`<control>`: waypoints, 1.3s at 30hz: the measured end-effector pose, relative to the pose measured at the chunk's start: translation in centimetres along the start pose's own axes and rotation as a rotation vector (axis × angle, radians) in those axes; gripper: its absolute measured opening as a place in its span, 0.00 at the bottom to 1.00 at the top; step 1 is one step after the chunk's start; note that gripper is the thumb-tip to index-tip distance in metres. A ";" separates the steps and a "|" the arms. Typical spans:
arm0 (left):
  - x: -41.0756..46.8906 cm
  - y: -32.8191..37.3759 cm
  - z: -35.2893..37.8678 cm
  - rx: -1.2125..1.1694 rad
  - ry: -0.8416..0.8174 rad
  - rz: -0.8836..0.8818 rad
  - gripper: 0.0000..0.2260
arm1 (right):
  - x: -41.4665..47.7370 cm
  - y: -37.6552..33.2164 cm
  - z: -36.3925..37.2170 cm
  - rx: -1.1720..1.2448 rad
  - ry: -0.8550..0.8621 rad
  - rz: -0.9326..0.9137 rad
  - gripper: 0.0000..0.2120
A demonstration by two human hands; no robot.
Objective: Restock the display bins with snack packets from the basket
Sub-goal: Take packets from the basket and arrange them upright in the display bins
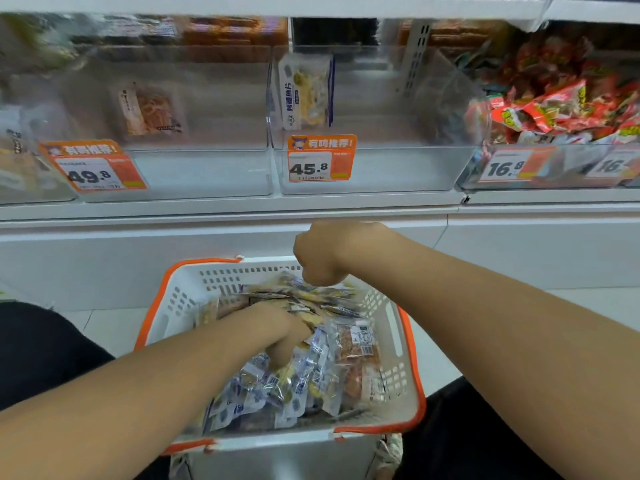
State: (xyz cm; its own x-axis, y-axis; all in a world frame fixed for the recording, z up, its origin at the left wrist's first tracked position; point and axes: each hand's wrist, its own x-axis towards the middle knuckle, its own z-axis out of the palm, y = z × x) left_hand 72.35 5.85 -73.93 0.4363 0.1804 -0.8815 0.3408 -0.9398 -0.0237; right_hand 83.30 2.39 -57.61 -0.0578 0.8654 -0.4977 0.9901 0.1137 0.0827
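The left hand (282, 336) is sunk into the heap of snack packets (311, 379), its fingers curled down among the blue-and-white wrappers and gripping some of them, the thumb showing at the near side. The heap fills the white basket (185, 299) all round this hand; a few orange-tinted packets (356, 348) lie just to its right against the basket wall. Beyond it, over the basket's far rim, the right hand (320, 254) is bunched like a fist with its back to the camera; blurred yellowish packets spread right beneath it, but whether it holds any of them cannot be told. The basket has orange handles (415, 386) along its sides and sits low between the person's dark-clothed legs. Above and ahead of the right hand stands a clear display bin (398, 168) with a price tag reading 45.8 (321, 159) and a single pale packet (306, 91) upright at its back. To the left of that is a second clear bin (207, 171), tagged 49.8 (95, 168), with one brownish packet (149, 110) in it. To the right, a third bin (571, 174) is piled with red packets (561, 98).
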 end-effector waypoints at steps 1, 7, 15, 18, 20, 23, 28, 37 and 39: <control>0.2 0.0 0.2 0.000 0.032 0.006 0.38 | 0.2 -0.1 -0.1 -0.004 -0.005 -0.017 0.13; 0.3 0.1 1.4 0.022 0.157 0.027 0.29 | 1.6 -0.1 -0.9 0.019 0.023 -0.050 0.14; 0.6 0.4 3.9 0.115 0.281 0.066 0.38 | 2.0 0.8 -2.1 -0.003 0.013 -0.019 0.10; -0.2 0.2 3.5 0.012 0.292 0.088 0.34 | 2.3 0.9 -2.1 -0.002 0.020 -0.029 0.12; -1.0 -0.4 2.9 -0.154 0.271 0.079 0.30 | 2.4 1.0 -2.1 -0.002 0.013 -0.032 0.15; -2.5 -2.1 1.0 -0.456 0.347 0.082 0.23 | 2.3 1.5 -2.1 -0.002 -0.019 -0.027 0.17; -6.6 -5.1 -3.6 -0.997 0.627 0.098 0.11 | 1.5 2.8 -2.6 -0.035 -0.092 0.035 0.19; -11.8 -7.1 -7.8 -1.721 0.918 0.007 0.11 | -0.4 5.4 -4.5 0.221 0.112 -0.040 0.52; -12.7 -7.0 -8.1 -1.873 0.894 0.036 0.10 | -1.0 5.6 -4.8 0.222 -0.015 -0.066 0.61</control>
State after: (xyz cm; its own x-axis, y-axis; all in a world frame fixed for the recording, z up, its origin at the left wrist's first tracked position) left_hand 71.19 12.50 -58.71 0.4577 0.7744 -0.4368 0.3194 0.3152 0.8936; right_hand 88.29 4.51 -52.50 -0.1227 0.8520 -0.5090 0.9883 0.0578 -0.1414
